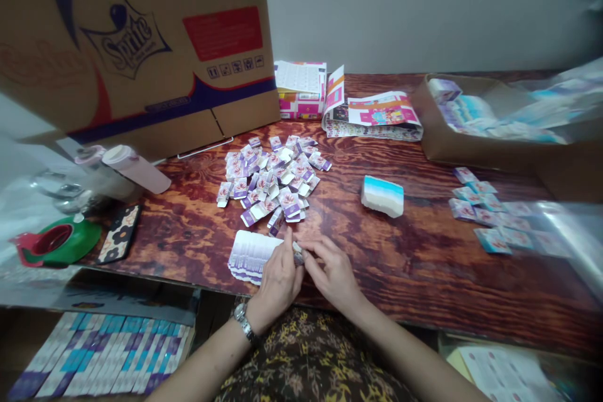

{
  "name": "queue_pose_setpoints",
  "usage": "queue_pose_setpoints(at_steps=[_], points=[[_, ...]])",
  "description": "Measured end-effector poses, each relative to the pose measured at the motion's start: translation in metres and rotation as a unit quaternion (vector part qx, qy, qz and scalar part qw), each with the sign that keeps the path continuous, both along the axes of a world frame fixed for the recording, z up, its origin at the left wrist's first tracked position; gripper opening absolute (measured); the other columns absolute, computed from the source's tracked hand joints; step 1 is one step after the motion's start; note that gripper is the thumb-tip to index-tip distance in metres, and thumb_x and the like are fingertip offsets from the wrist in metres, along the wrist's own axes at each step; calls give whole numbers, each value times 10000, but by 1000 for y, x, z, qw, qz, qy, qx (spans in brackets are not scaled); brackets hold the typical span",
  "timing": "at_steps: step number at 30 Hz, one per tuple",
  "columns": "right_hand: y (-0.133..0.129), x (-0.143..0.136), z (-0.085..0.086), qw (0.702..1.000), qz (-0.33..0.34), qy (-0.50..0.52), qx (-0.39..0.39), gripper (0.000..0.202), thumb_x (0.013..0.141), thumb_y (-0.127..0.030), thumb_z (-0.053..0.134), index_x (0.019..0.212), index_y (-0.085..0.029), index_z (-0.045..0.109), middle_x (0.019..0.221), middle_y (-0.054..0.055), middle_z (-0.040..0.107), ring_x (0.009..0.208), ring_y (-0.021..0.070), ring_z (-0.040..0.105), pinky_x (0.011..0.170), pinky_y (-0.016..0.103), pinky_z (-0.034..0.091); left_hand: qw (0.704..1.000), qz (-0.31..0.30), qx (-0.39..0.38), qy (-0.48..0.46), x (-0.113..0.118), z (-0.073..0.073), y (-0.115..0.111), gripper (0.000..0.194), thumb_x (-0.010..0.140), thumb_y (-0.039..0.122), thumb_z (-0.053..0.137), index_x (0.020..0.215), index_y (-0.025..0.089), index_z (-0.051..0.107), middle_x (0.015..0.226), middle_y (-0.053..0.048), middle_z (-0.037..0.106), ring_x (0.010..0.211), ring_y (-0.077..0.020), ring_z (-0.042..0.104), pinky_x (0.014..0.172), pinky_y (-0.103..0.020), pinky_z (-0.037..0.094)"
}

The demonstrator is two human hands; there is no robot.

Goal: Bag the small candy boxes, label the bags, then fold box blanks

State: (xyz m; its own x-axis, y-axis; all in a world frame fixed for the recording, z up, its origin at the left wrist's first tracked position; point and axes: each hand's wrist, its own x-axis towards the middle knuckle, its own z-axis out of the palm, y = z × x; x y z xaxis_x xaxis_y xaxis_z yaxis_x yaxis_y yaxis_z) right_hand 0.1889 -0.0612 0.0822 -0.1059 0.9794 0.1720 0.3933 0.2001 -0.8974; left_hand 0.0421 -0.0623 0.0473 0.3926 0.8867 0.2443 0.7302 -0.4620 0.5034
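Note:
My left hand (281, 270) and my right hand (332, 270) meet over the front part of the table, fingers closed around one small carton (298, 254). Most of that carton is hidden by my fingers. Under and beside my left hand lies a fanned stack of flat white and purple cartons (252, 252). Just beyond my hands is a loose heap of small folded boxes (273, 176), white and purple with a flower print; some have open flaps. To the right of the heap sits a stack of blue and white cards or flat cartons (382, 196).
A large Sprite cardboard box (141, 44) stands at the back left. Nearer are a pink bottle (136, 168), a phone (120, 233) and a green tape dispenser (75, 242). Small boxes (490, 210) lie at right before an open carton (452, 144). Below left, a box holds packed cartons (108, 352).

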Motion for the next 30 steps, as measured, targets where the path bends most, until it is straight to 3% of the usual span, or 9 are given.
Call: queue_pose_setpoints(at_steps=[5,9,10,13,16,20,22,26,30], points=[[1,2,-5,997,63,-34,39,402,903,-240,434,1304,-230,463,1267,102,470,1188,210,450,998,366,391,1000,-8,17,-11,0,3,26,712,854,143,376,1420,76,-51,1332,-241,390,1230,-276,414,941,-418,435],[24,11,-29,997,53,-43,22,539,906,-308,444,1410,-246,263,1367,112,382,1211,212,437,994,391,393,995,50,77,-34,-5,33,82,793,861,280,480,1417,67,-42,1325,-249,394,1265,-312,363,957,-448,409],[29,12,-37,995,65,-69,27,613,880,-339,492,1423,-234,226,1373,124,379,1220,229,425,995,412,386,991,61,112,-43,-6,43,93,838,843,329,522,1418,72,-31,1372,-250,333,1303,-327,297,1001,-476,358],[33,9,-59,973,126,-186,53,856,727,-440,673,1421,-187,239,1354,162,411,1241,315,378,1007,505,332,985,47,157,-55,-7,60,101,833,830,386,547,1422,112,29,1470,-210,161,1364,-319,149,1079,-499,232],[26,3,-73,953,140,-256,76,867,678,-440,715,1392,-167,306,1318,171,458,1225,351,379,1016,561,283,993,5,90,-82,-8,46,74,660,879,315,476,1412,148,126,1440,-173,272,1342,-255,253,1077,-435,281],[19,3,-79,953,131,-251,105,756,760,-338,644,1395,-144,284,1256,176,507,1177,305,439,991,511,350,994,-1,-54,-99,-16,2,26,573,887,288,450,1387,165,200,1326,-168,427,1187,-221,475,964,-385,434],[19,7,-79,957,130,-237,104,729,776,-296,622,1396,-128,277,1223,181,523,1147,295,464,961,486,392,992,-6,-93,-83,-21,-12,12,569,889,282,437,1388,162,192,1300,-171,446,1149,-220,506,926,-384,463],[21,11,-72,981,84,-168,58,492,842,-213,516,1317,-162,397,1134,137,579,1049,248,536,906,432,444,997,-24,-70,-30,-24,-19,4,699,855,327,504,1408,136,122,1318,-197,413,1217,-261,433,965,-433,424],[17,9,-53,997,55,-28,-37,338,859,-209,481,1197,-201,480,874,28,612,729,148,605,694,284,513,999,-26,-31,18,-14,-16,1,826,797,356,585,1407,95,93,1254,-224,454,1174,-302,456,933,-474,433]])
